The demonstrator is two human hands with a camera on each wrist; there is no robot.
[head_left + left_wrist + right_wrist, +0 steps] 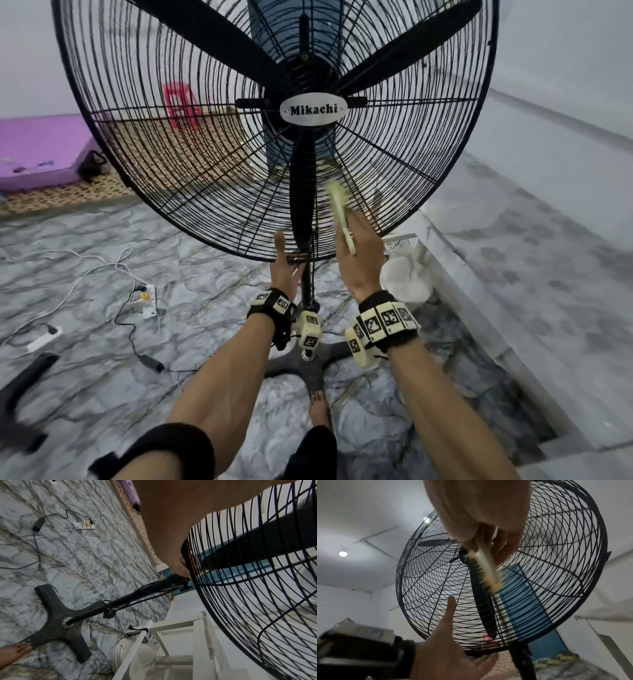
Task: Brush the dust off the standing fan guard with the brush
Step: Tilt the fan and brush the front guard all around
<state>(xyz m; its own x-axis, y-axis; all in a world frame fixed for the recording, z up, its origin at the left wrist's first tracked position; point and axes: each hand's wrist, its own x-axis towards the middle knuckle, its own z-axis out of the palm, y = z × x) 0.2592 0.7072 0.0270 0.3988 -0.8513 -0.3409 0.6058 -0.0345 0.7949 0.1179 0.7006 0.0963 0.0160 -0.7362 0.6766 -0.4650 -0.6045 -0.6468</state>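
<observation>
Mid-sweep: right hand (359,255) grips brush (337,202) on guard (394,192) lower wires; left hand (286,263) holds btm rim. Next: adjacent wires.

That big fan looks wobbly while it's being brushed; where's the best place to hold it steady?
Probably the guard's bottom rim, from below, beside the pole. The thick outer ring is sturdier than the thin wires. The left hand grips there, while the right hand holds the brush.
</observation>
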